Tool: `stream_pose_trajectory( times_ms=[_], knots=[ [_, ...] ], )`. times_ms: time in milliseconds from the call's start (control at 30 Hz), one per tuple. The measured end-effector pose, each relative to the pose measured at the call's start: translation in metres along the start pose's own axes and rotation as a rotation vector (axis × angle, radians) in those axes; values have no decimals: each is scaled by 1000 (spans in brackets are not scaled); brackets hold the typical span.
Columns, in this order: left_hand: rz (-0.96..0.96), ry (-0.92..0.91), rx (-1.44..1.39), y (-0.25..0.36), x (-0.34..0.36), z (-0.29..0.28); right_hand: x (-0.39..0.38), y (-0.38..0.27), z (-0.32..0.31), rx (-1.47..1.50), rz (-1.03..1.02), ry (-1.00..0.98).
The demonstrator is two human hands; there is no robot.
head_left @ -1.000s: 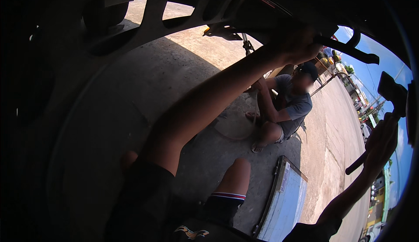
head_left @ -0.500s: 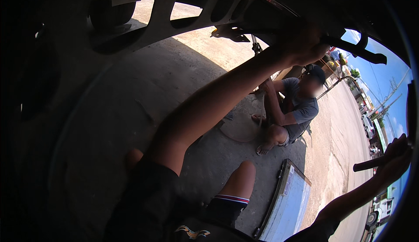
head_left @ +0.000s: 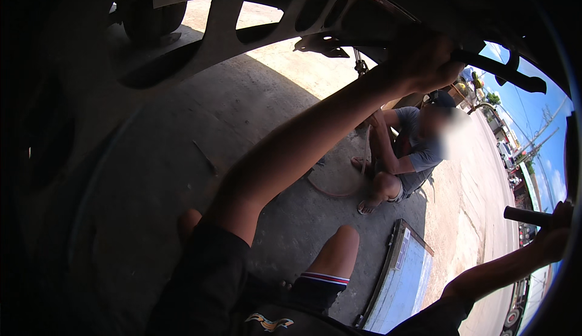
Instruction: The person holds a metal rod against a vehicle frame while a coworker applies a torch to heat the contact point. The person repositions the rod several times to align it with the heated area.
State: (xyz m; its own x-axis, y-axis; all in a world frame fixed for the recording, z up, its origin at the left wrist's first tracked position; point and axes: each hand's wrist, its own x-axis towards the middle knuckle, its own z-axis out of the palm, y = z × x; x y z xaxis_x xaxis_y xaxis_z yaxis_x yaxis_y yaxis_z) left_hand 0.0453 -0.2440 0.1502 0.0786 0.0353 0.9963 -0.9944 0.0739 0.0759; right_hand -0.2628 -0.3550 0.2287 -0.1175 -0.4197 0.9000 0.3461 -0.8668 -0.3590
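Observation:
Under a dark metal frame with oval holes [head_left: 224,45], my left arm reaches up to the upper right. My left hand [head_left: 430,63] is closed around a dark bar [head_left: 506,74], whose bent end sticks out to the right; the fingers are deep in shadow. At the right rim my right hand [head_left: 556,230] is closed around a tool with a dark round handle [head_left: 527,216]. The handle's butt points left, and the tool's other end cannot be made out.
A person in a cap and grey shirt [head_left: 418,148] squats ahead, beside a thin hose [head_left: 327,190]. A flat pale-blue panel with a dark edge [head_left: 400,281] lies on the concrete to the right of my knee [head_left: 339,245]. A thin dark rod [head_left: 205,157] lies on the shaded floor.
My right hand has moved down slightly, and the handle's butt has swung upward. My left hand keeps its grip on the bar. A truck has come into view on the road.

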Motion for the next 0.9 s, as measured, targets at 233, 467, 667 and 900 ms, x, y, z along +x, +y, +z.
stream_pose_trajectory(
  times_ms=[233,467,667,900],
  knots=[
    [10,26,-46,-11,4,-6,-119,84,60,-191,328,-1103],
    [75,113,-44,1,1,-1,-464,276,24,-320,641,-1712],
    [113,173,36,-6,12,13,-738,323,-95,-198,1443,-2183],
    [-70,74,38,19,-14,-17,-526,251,106,482,424,-1686]
  ],
)
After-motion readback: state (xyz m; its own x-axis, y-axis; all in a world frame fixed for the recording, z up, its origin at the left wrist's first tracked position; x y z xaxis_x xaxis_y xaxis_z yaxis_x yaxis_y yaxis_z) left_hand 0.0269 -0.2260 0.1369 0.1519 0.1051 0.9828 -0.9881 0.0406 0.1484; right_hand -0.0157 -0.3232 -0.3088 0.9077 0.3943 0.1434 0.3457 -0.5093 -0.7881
